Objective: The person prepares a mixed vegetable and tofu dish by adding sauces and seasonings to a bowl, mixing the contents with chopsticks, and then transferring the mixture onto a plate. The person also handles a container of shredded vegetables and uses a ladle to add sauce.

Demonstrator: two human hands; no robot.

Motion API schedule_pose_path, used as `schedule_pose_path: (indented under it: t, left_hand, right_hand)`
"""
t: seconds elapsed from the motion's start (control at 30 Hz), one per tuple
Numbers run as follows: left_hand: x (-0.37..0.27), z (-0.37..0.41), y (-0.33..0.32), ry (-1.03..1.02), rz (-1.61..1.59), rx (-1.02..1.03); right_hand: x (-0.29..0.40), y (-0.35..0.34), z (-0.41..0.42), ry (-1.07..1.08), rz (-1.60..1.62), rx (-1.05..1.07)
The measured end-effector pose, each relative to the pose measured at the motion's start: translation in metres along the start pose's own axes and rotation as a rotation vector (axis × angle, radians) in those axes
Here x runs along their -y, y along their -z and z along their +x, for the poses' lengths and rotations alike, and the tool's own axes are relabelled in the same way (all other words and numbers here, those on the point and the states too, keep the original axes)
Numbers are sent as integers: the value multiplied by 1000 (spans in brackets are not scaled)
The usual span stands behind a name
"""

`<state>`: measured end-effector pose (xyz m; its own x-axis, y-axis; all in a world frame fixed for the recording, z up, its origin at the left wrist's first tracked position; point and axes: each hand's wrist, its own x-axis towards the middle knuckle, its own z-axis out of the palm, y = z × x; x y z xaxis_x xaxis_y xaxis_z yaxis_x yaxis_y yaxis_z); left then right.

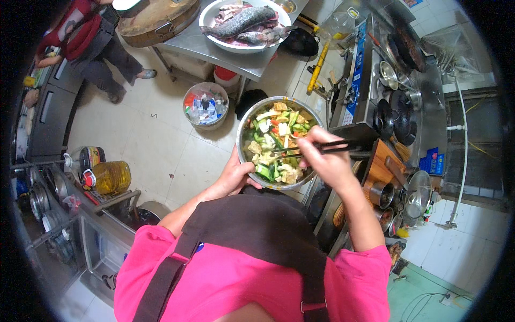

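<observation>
A round metal bowl [240, 141] is held up before my apron, its near left rim gripped by my left hand [232, 172]. Chopped vegetables [270, 141] fill it: green pieces, pale florets, red bits and browned tofu-like cubes. My right hand [326, 156] reaches over the right rim with a pair of dark chopsticks [297, 152]. Their tips are down among the vegetables at the middle of the bowl. The fingers of my left hand under the bowl are partly hidden.
A steel table [257, 64] ahead bears a white basin [204, 20] of whole fish [249, 22] and a round chopping block [157, 20]. A waste bin [206, 122] stands on the floor. A stove [354, 88] is at right. An oil jug [112, 177] sits left. Another person [100, 52] stands far left.
</observation>
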<state>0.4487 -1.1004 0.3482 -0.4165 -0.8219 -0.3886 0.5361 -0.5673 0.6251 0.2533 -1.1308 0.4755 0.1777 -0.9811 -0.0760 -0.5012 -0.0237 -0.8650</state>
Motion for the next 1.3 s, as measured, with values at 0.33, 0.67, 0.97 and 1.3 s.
schedule_pose_path:
  t: [0.33,0.67,0.97,1.3]
  left_hand:
    - [-13,-1,9,-41,1,-13]
    - [-24,-10,28,-54,-25,-31]
    - [-29,-20,43,-139,-29,-103]
    - [-31,-23,44,-120,87,-119]
  right_hand:
    - [-11,-26,31,429,-234,62]
    - [-6,-30,28,373,-249,191]
    - [30,10,33,69,49,-147]
    - [12,-55,44,87,143,-97]
